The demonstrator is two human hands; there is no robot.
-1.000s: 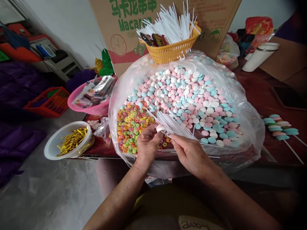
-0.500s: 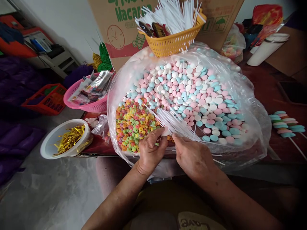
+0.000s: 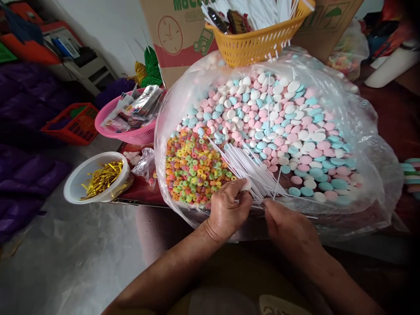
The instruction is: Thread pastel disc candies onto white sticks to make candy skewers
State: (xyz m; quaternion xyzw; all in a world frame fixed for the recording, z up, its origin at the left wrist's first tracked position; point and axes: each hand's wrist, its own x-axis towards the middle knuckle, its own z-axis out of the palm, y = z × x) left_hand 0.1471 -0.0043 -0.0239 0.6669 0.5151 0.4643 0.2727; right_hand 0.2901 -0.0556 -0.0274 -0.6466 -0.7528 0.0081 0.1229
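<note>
My left hand is closed, with a white marshmallow pinched between thumb and fingers. To its right, my right hand is closed at the fingertips on a thin white stick, partly lost against others behind it. A small gap separates the two hands. Just beyond them lies a loose pile of white sticks. Ring-shaped coloured gummies are heaped to the left of the pile. Pink, blue and white marshmallows spread behind and to the right, on a clear plastic bag.
An orange basket of white sticks stands behind, against a cardboard box. At left are a pink basket of packets and a white bowl of gold ties. A skewered marshmallow stack shows at the right edge.
The view has shifted, so the table's things sit further left or right in it. My hands have drawn slightly apart from near-touching, and the marshmallow shows more clearly.
</note>
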